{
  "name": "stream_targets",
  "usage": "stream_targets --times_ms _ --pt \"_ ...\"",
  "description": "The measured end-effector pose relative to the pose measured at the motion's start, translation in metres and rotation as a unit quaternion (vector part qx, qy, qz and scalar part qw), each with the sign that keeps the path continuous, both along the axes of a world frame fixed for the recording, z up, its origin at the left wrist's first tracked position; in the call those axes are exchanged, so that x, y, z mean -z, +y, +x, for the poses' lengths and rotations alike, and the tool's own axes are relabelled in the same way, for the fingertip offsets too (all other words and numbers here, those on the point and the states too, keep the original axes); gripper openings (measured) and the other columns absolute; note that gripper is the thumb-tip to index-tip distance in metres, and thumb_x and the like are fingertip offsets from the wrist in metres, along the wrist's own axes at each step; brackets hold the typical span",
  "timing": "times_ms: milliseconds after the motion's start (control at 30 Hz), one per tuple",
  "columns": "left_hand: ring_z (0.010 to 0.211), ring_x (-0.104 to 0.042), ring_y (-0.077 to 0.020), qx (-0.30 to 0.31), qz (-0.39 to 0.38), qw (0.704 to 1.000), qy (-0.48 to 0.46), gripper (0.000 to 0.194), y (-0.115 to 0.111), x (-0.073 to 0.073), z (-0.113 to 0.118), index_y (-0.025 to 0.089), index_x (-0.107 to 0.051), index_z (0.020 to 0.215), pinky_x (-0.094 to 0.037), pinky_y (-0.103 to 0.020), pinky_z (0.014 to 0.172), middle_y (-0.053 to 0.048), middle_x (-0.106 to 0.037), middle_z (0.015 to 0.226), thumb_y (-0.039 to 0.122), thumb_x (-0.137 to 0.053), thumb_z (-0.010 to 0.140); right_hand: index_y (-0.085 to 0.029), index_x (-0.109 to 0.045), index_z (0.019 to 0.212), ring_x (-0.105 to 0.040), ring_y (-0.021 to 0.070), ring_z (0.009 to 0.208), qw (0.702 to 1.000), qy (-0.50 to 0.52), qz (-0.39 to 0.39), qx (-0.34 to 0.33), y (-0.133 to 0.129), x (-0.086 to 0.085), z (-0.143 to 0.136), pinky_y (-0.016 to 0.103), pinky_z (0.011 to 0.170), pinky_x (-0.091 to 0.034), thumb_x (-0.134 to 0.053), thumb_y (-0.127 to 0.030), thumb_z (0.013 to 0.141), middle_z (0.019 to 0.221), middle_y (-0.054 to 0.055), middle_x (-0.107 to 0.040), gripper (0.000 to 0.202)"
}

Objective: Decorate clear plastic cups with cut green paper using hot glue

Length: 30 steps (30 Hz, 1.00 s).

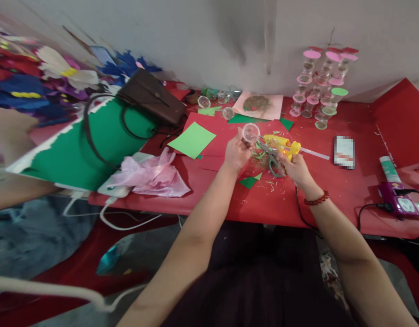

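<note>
In my left hand [237,153] is a small clear plastic cup [251,132], its round rim facing up toward me. My right hand [296,169] is wrapped round a yellow hot glue gun [281,143]. The gun's nozzle points left and meets or nearly meets the cup's rim. From the back of the gun a clear glue stick [314,153] sticks out to the right. Scissors with grey-green handles [274,165] lie just below the gun, partly behind my right fingers. Green paper scraps [248,182] are scattered under both hands.
A light green paper sheet [193,140] and a pink plastic bag [151,175] lie to the left. Stacked cups with pink and green discs [311,84] stand back right. A brown bag [153,97] rests back left. A cable runs to a purple power block [398,200].
</note>
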<state>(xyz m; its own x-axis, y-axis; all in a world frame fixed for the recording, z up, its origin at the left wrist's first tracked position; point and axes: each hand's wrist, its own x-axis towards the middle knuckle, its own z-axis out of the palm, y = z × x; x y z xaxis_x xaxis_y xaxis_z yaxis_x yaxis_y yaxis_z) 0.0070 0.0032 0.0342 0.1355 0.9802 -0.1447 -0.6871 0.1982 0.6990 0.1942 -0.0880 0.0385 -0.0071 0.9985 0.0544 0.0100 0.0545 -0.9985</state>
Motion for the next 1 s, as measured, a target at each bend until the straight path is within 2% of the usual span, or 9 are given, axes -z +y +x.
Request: stream_targets --times_ms 233,500,633,867,1000 --pt "0.053 -0.048 -0.0101 -0.012 -0.023 1.0 0.0 0.035 -0.001 -0.003 0.002 0.021 -0.068 0.08 -0.04 -0.026 0.052 -0.002 -0.064 0.071 0.04 -0.054 0.106 -0.023 -0.05 0.061 -0.037 0.0052 0.035 1.0 -0.017 0.001 -0.001 -0.001 -0.001 -0.001 0.023 0.039 -0.028 -0.071 -0.086 0.071 0.04 -0.008 -0.044 0.067" --pt "0.053 -0.046 -0.0099 0.003 -0.018 0.999 -0.031 0.035 -0.003 -0.006 0.001 0.019 -0.068 0.079 -0.039 -0.027 0.053 -0.001 -0.058 0.066 0.037 -0.055 0.106 -0.023 -0.05 0.061 -0.037 0.0048 0.036 1.0 -0.03 -0.002 -0.005 -0.004 -0.003 -0.002 0.022 0.04 -0.03 -0.072 -0.078 0.078 0.04 -0.008 -0.045 0.062" --pt "0.051 -0.046 -0.0086 -0.006 -0.027 0.999 -0.038 0.032 -0.005 -0.01 0.002 0.019 -0.066 0.078 -0.038 -0.024 0.051 0.001 -0.056 0.064 0.036 -0.06 0.104 -0.023 -0.049 0.06 -0.037 0.0048 0.036 0.999 -0.031 -0.003 -0.01 -0.004 -0.002 -0.003 0.022 0.04 -0.029 -0.072 -0.079 0.076 0.039 -0.008 -0.044 0.063" --pt "0.05 -0.046 -0.0085 -0.007 -0.027 0.999 -0.046 0.036 -0.006 -0.011 0.002 0.017 -0.068 0.08 -0.038 -0.023 0.05 -0.001 -0.059 0.064 0.03 -0.049 0.108 -0.023 -0.048 0.059 -0.037 0.0048 0.035 0.999 -0.04 -0.004 -0.007 -0.005 -0.004 -0.005 0.023 0.041 -0.03 -0.071 -0.081 0.074 0.039 -0.007 -0.044 0.064" --pt "0.049 -0.045 -0.0087 -0.014 -0.032 0.998 -0.047 0.037 -0.006 -0.012 0.003 0.018 -0.067 0.078 -0.038 -0.024 0.05 -0.001 -0.056 0.062 0.032 -0.051 0.108 -0.024 -0.049 0.061 -0.037 0.0053 0.036 0.999 -0.032 0.004 -0.02 -0.007 -0.008 -0.007 0.023 0.04 -0.029 -0.071 -0.082 0.073 0.039 -0.008 -0.043 0.064"
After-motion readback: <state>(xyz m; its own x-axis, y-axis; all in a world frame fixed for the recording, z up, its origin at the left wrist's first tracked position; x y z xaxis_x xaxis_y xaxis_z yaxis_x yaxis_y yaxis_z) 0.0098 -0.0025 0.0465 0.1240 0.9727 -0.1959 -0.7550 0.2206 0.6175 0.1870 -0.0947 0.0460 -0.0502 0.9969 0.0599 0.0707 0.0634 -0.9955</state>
